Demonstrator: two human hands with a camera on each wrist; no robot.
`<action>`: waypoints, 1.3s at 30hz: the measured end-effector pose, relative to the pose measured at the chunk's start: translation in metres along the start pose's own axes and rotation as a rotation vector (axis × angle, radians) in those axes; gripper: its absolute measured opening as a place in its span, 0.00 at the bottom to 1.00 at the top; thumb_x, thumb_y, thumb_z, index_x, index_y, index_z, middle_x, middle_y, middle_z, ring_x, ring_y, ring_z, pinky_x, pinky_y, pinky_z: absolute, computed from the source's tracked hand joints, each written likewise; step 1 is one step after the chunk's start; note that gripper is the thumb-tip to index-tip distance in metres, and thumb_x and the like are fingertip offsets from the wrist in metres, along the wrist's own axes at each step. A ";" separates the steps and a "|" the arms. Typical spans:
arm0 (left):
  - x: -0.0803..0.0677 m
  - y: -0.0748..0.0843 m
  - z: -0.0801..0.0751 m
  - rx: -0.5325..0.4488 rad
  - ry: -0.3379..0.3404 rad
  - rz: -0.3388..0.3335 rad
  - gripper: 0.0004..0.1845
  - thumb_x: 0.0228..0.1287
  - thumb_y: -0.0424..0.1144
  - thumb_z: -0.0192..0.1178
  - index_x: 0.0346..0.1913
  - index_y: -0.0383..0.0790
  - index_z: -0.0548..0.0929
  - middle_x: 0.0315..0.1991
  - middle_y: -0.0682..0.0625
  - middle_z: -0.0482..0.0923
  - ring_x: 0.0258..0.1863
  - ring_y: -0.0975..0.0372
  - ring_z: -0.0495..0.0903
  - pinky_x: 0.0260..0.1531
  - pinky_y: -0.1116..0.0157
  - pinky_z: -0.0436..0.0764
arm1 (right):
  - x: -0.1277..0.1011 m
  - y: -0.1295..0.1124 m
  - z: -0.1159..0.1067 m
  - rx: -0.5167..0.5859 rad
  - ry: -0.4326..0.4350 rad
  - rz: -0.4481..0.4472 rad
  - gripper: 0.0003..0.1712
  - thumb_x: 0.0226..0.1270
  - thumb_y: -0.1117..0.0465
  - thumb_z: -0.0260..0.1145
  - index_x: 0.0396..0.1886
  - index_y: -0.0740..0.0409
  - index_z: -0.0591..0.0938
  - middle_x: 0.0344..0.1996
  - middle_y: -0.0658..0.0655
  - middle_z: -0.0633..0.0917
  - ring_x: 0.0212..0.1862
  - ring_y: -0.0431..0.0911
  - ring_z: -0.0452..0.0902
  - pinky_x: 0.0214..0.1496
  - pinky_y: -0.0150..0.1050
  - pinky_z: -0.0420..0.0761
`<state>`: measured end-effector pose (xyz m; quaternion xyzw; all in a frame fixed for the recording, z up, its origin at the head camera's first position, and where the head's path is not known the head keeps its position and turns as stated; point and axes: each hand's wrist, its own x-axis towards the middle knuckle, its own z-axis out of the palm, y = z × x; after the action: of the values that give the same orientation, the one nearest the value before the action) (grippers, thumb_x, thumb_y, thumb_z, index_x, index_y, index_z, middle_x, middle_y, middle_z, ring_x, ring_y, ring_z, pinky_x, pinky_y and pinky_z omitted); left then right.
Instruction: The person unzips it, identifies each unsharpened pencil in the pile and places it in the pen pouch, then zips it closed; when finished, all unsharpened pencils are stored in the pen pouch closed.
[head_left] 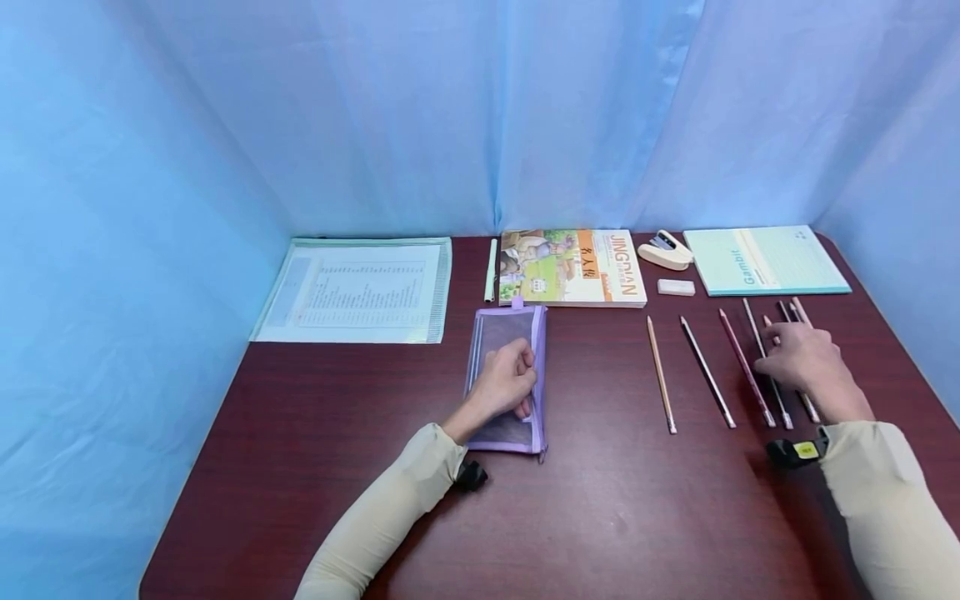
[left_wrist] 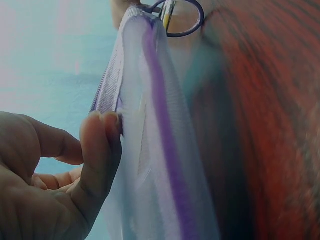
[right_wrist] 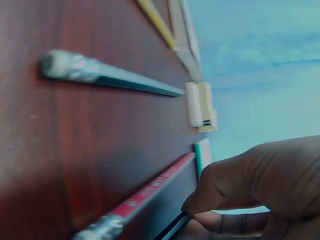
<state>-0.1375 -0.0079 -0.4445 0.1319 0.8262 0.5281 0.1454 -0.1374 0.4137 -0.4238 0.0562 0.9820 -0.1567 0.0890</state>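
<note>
A purple mesh pencil pouch (head_left: 507, 333) lies lengthwise at the table's middle. My left hand (head_left: 508, 383) rests on it, and its fingers (left_wrist: 101, 145) pinch the zipper edge of the pouch (left_wrist: 165, 150), lifting it a little. On the right lies a row of pencils: an orange one (head_left: 661, 374), a black one (head_left: 707, 372), a red one (head_left: 745, 367) and several more under my right hand (head_left: 799, 358). Its curled fingertips (right_wrist: 227, 192) pinch a dark pencil (right_wrist: 172, 230) beside the red pencil (right_wrist: 145, 195). The black pencil (right_wrist: 110, 78) lies further off.
Along the back edge lie a printed sheet in a clear sleeve (head_left: 358, 288), a white pen (head_left: 491, 270), a picture book (head_left: 572, 267), a stapler (head_left: 664, 250), a white eraser (head_left: 676, 287) and a green notebook (head_left: 765, 260). Blue curtains close in three sides.
</note>
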 end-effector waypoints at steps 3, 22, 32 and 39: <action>0.000 0.000 0.000 -0.001 -0.002 -0.003 0.04 0.64 0.24 0.51 0.33 0.35 0.72 0.17 0.41 0.80 0.05 0.65 0.76 0.08 0.59 0.84 | -0.004 0.000 -0.006 0.037 0.011 0.001 0.30 0.57 0.61 0.65 0.56 0.78 0.73 0.31 0.69 0.84 0.31 0.61 0.78 0.25 0.44 0.75; 0.000 -0.001 -0.002 0.002 0.005 0.003 0.04 0.64 0.24 0.51 0.34 0.34 0.72 0.18 0.42 0.80 0.05 0.64 0.76 0.09 0.60 0.84 | -0.009 -0.043 0.028 1.189 -0.219 -0.187 0.18 0.71 0.75 0.55 0.52 0.50 0.71 0.32 0.46 0.89 0.35 0.38 0.89 0.33 0.37 0.92; 0.001 0.000 0.000 0.004 0.010 0.001 0.04 0.64 0.24 0.51 0.33 0.35 0.72 0.16 0.43 0.79 0.05 0.65 0.76 0.08 0.60 0.83 | -0.008 -0.104 0.062 1.237 -0.473 -0.185 0.18 0.74 0.71 0.53 0.60 0.57 0.72 0.37 0.51 0.89 0.39 0.42 0.88 0.39 0.42 0.92; 0.001 0.000 0.000 0.020 0.012 0.006 0.05 0.64 0.25 0.51 0.33 0.36 0.72 0.18 0.39 0.81 0.05 0.63 0.77 0.08 0.60 0.83 | -0.005 -0.158 0.088 1.199 -0.619 -0.172 0.34 0.72 0.71 0.54 0.72 0.79 0.54 0.35 0.49 0.88 0.38 0.42 0.87 0.42 0.44 0.92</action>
<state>-0.1380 -0.0076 -0.4444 0.1326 0.8318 0.5211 0.1376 -0.1404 0.2361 -0.4578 -0.0301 0.6558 -0.6892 0.3066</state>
